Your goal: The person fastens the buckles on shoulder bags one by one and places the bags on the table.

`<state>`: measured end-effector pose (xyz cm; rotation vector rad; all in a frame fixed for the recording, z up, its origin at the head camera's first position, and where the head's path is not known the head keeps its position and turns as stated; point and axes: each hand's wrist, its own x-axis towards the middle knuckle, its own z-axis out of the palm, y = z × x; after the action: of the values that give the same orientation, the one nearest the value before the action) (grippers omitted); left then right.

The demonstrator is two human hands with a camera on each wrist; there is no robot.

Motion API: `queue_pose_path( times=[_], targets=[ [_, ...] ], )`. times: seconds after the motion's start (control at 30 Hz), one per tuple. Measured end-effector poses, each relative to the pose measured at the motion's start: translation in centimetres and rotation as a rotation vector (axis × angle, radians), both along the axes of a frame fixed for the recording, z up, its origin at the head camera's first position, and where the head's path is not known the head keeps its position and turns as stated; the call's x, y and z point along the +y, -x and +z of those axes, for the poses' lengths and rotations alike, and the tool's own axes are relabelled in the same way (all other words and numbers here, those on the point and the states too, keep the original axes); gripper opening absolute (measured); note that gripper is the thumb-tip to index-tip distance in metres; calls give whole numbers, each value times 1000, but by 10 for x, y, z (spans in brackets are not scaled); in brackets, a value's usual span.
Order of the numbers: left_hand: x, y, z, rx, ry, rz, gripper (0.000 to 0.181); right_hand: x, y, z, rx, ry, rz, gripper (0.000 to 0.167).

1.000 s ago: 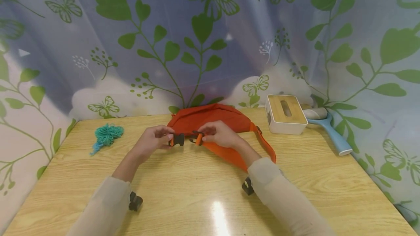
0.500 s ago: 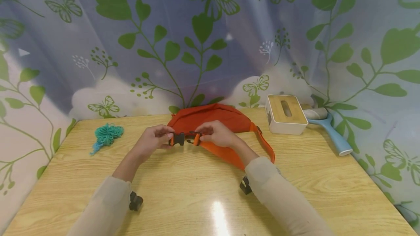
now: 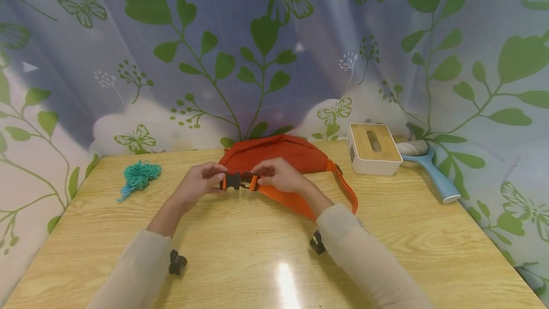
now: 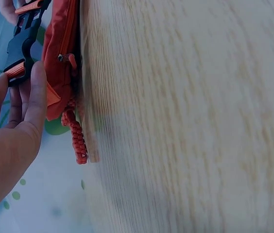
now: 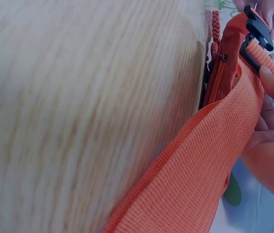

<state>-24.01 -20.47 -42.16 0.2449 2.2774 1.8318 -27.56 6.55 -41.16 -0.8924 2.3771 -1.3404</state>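
Note:
An orange-red waist bag point(image 3: 279, 154) lies at the back of the table. My left hand point(image 3: 199, 180) pinches the black socket half of its buckle point(image 3: 233, 181) between thumb and fingers. The pronged half point(image 3: 247, 180) is pinched at its orange webbing by my right hand point(image 3: 280, 175), its prongs at the socket's mouth. In the left wrist view the two black halves point(image 4: 23, 43) meet in line; whether they are locked I cannot tell. An orange strap point(image 5: 190, 160) hangs from the right hand's side in the right wrist view.
Teal yarn point(image 3: 141, 175) lies at the back left. At the back right stand a white box with a wooden lid point(image 3: 374, 149) and a light-blue handled tool point(image 3: 442, 180), with a grey-white roll beside it. A patterned curtain point(image 3: 193, 61) hangs behind the table.
My right hand has moved left, bringing the pronged half up to the socket and closing the gap between them. My left hand has stayed almost still, gripping the socket half.

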Motion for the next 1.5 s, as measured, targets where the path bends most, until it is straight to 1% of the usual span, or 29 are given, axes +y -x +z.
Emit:
queue_pose_path(
  times=[0.4, 0.7, 0.93, 1.1, 1.3, 1.5],
  targets=[
    [-1, 0, 1, 9, 10, 6, 27, -1, 2, -1, 4, -15, -1, 28],
    [-1, -1, 2, 13, 17, 1, 29, -1, 2, 1, -12, -2, 9, 27],
    [1, 2, 0, -2, 13, 15, 23, -5, 2, 0, -12, 4, 19, 27],
    [2, 0, 0, -21, 4, 18, 22, -6, 1, -1, -20, -1, 27, 28],
    [4, -2, 2, -14, 0, 12, 26, -6, 0, -2, -34, 6, 34, 30],
    [3, -1, 2, -17, 5, 13, 32, -6, 1, -2, -50, 24, 34, 30]
  ],
)
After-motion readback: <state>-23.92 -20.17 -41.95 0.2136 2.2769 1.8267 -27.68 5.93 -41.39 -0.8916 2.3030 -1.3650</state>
